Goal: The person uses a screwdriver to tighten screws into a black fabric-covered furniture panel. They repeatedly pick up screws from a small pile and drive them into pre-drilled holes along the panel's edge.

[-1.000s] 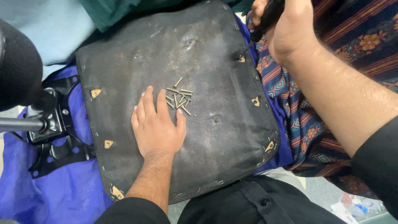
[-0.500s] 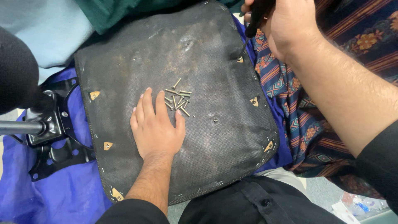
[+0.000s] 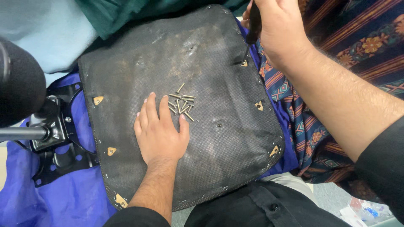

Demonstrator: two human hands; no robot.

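Observation:
A dark, worn seat panel (image 3: 139, 67) lies upside down across my lap. My left hand (image 3: 159, 133) rests flat on it, fingers apart, its fingertips touching a small pile of several brass screws (image 3: 182, 103). My right hand (image 3: 278, 31) grips a black-handled screwdriver (image 3: 251, 30) held upright at the panel's far right edge. The tip of the screwdriver sits on a small tan corner patch (image 3: 244, 64) there.
More tan patches mark the panel's edges at the left (image 3: 98, 100) and right (image 3: 259, 105). A black metal chair mechanism (image 3: 52, 134) with a rod lies on blue cloth (image 3: 63, 197) to the left. A patterned striped rug (image 3: 353, 46) lies to the right.
My right hand with the screwdriver has shifted slightly left and down onto the corner patch. My left hand has stayed flat by the screws.

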